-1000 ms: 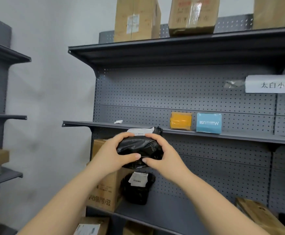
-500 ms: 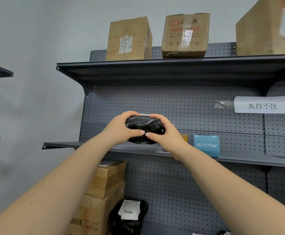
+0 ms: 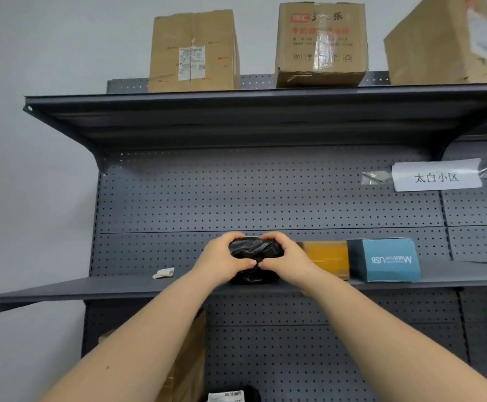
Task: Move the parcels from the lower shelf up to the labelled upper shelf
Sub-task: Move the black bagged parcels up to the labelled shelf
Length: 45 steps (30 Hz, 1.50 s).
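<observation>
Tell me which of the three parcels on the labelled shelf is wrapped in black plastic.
The black parcel, leftmost of the three, held between left hand and right hand. The yellow parcel and blue box to its right are boxy and untouched.

Glossy crinkled black plastic parcel (image 3: 255, 250); matt grey perforated metal shelf (image 3: 120, 287)

The grey middle shelf (image 3: 91, 285) holds a black bag parcel (image 3: 253, 256) sitting on it, with a hand on each side. Just beside the bag to the right is a yellow box (image 3: 327, 258), and next to that is a blue box (image 3: 387, 259). A small white scrap (image 3: 164, 272) lies on the shelf to the left, well apart from the bag. The top shelf (image 3: 236, 111) carries three brown cardboard boxes (image 3: 193, 50) in a row.
</observation>
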Available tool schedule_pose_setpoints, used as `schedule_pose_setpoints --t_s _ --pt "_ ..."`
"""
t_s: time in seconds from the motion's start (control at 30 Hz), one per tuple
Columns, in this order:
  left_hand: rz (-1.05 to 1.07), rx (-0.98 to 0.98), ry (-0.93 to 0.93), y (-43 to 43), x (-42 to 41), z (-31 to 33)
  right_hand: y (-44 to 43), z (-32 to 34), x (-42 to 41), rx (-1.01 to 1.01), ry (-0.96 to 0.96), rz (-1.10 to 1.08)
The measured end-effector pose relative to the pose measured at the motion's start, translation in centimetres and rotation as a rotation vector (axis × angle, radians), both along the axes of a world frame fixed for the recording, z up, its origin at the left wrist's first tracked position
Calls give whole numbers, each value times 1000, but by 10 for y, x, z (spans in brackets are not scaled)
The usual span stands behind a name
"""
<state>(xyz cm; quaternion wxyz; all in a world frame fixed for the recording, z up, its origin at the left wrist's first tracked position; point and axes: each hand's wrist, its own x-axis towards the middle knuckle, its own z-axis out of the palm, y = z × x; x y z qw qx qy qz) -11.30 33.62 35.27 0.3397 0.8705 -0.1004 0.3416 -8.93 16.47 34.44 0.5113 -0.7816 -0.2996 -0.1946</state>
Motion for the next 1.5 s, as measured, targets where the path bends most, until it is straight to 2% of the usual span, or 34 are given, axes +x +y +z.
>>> schedule_pose_setpoints --t_s 0.17,0.27,0.37,0.47,0.67,0.8,1.03,1.13,1.27,1.5 --pt "-35 84 26 -4 35 -13 4 -8 16 -160 -91 -242" --pt "-61 53 34 -3 39 -16 6 -16 16 -198 -136 -323" --pt "-102 -23 2 4 22 -16 6 -22 -3 -180 -225 -316" --pt "-100 -19 -75 12 -15 -26 1 -37 -30 -150 -360 -282" --pt "-221 -167 -184 29 -88 -105 -10 -117 -82 -32 -459 -119" --pt "-185 -202 -28 36 -81 -181 -3 -194 -76 -65 -353 -41" --pt "-37 -128 349 43 -19 -302 14 -301 -10 -152 77 8" --pt "25 -90 444 43 6 -322 23 -325 21 -193 229 3" --pt "88 -54 537 43 37 -330 38 -340 57 -279 315 6" --pt "111 -169 627 48 69 -354 61 -358 93 -396 471 27"
